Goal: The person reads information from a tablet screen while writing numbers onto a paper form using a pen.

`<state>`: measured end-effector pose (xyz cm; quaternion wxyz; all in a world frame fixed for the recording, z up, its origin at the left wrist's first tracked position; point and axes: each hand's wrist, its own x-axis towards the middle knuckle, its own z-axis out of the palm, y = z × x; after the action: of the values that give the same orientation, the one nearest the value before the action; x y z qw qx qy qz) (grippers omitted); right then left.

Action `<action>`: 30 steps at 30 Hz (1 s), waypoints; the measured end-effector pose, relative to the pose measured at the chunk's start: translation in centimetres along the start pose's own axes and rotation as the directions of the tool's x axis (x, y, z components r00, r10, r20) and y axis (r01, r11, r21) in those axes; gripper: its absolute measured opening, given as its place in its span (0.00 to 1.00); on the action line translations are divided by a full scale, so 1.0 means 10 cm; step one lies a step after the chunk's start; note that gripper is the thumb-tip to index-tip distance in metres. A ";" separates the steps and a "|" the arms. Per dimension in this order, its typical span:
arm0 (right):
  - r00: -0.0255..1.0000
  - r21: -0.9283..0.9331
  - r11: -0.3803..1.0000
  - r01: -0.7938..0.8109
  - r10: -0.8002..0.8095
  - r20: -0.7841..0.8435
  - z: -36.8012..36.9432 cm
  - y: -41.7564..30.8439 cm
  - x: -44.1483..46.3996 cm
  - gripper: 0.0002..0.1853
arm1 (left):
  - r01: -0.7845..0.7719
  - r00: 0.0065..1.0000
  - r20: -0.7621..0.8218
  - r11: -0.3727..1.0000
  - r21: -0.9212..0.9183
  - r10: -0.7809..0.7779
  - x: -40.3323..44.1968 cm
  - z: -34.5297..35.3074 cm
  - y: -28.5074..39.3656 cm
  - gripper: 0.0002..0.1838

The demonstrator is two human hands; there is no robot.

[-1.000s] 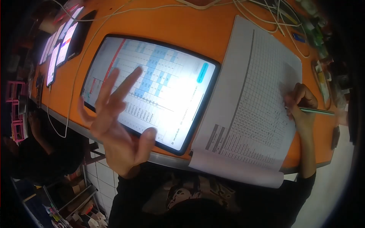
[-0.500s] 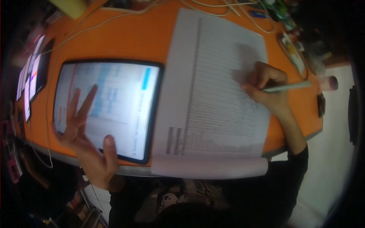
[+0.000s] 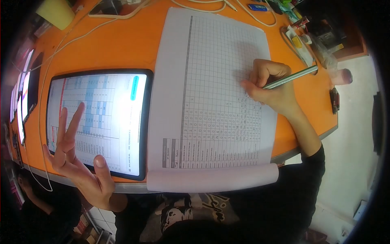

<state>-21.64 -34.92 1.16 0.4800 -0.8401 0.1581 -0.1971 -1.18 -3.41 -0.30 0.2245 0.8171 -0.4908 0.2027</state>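
Head view: right hand pinches a green pen at the gridded paper form, just right of the tablet; left hand, fingers spread, is over the tablet, contact unclear. I'd match rows carefully before inking each figure.

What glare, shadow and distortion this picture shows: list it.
Head view: glare whitens part of the tablet; head view: a soft shadow lies on the paper by the right hand; head view: the table looks bowed, picture corners black.
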 end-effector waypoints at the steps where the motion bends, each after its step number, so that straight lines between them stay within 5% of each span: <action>1: 1.000 0.013 1.000 0.000 -0.001 0.004 0.00 0.01 0.00 0.21 | 0.000 1.000 0.001 1.000 0.000 0.000 0.00 -0.01 0.00 0.25; 7: 0.986 -0.105 0.981 0.163 -0.165 -0.013 0.04 0.04 0.02 0.22 | 0.003 1.000 -0.001 1.000 0.004 -0.003 0.01 0.00 0.01 0.23; 14: 0.999 -0.033 0.999 0.037 -0.037 0.007 0.04 0.01 0.01 0.22 | 0.002 0.999 -0.031 0.995 -0.095 -0.005 -0.01 0.02 -0.03 0.23; 17: 0.988 -0.103 0.982 0.156 -0.157 0.000 0.06 0.01 0.01 0.22 | -0.002 1.000 -0.026 0.996 -0.085 -0.001 -0.01 0.02 -0.03 0.22; 19: 0.999 -0.008 0.999 -0.043 0.043 -0.024 0.06 -0.03 -0.01 0.21 | 0.001 1.000 -0.027 0.997 -0.078 -0.003 -0.01 0.01 -0.04 0.22; 22: 0.990 -0.121 0.983 0.137 -0.140 -0.018 0.02 0.02 0.00 0.21 | -0.001 1.000 -0.007 1.000 -0.021 0.001 0.00 0.02 0.02 0.22; 30: 0.990 -0.105 0.987 0.126 -0.131 -0.051 0.04 0.04 -0.01 0.20 | -0.003 0.999 -0.036 0.998 -0.065 0.001 0.01 0.05 0.02 0.21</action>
<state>-21.52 -34.76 0.60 0.4182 -0.8658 0.1271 -0.2434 -1.28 -3.84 -0.62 0.2594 0.8052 -0.4938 0.2017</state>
